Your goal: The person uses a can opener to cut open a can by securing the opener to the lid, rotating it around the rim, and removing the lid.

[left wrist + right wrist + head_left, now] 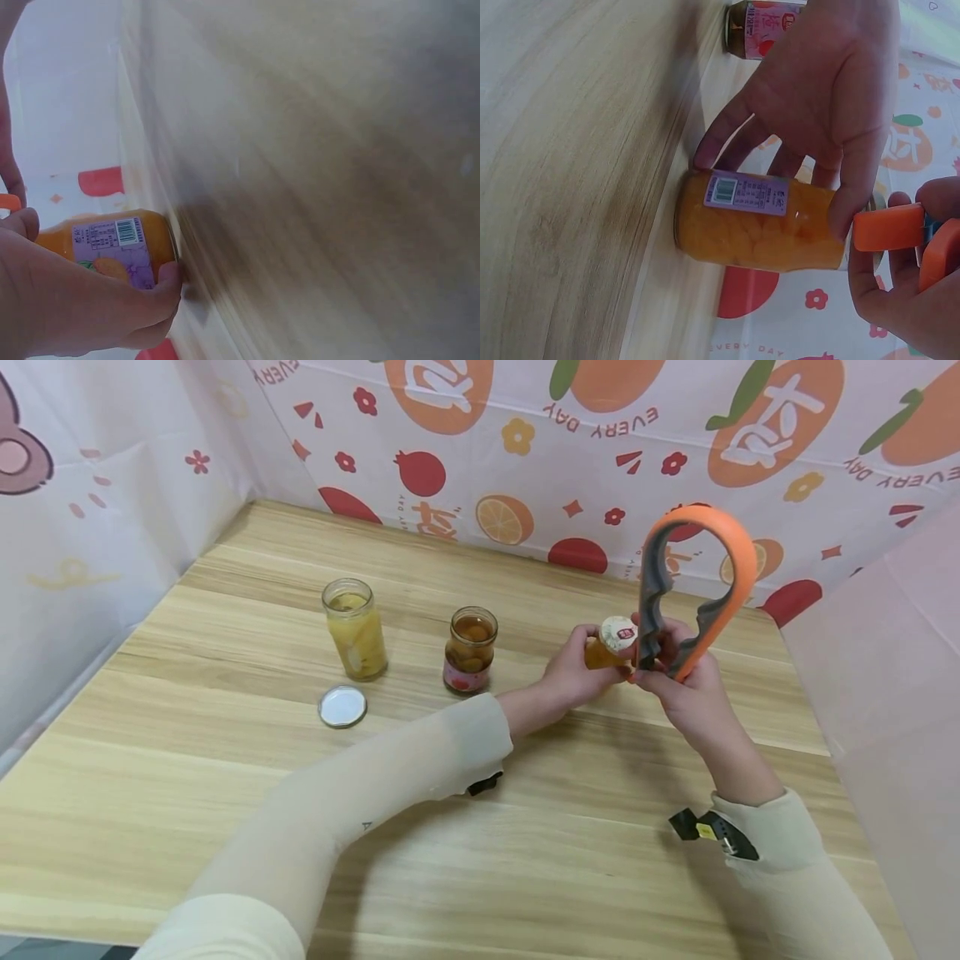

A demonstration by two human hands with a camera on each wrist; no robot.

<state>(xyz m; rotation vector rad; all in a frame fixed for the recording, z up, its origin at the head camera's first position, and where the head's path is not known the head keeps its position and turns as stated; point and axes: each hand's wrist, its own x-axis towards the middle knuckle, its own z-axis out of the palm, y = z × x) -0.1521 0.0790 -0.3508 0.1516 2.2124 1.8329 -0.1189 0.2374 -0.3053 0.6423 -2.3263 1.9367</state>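
Note:
My left hand (573, 675) grips a glass jar of orange fruit (765, 232) by its side. The jar has a purple label and a white lid (618, 632). It looks upright, its base at or just above the tabletop. My right hand (693, 681) holds an orange jar opener (738, 556) with grey toothed inner edges, its loop pointing up and away. The opener's handle ends are close beside the lid; whether they touch it is hidden by the fingers.
On the wooden table (480, 860), an uncovered jar of yellow fruit (358, 639) stands at left, near a loose lid (342, 706). Between it and my left hand is an uncovered jar of dark fruit (470, 652). A printed curtain (465, 460) hangs behind.

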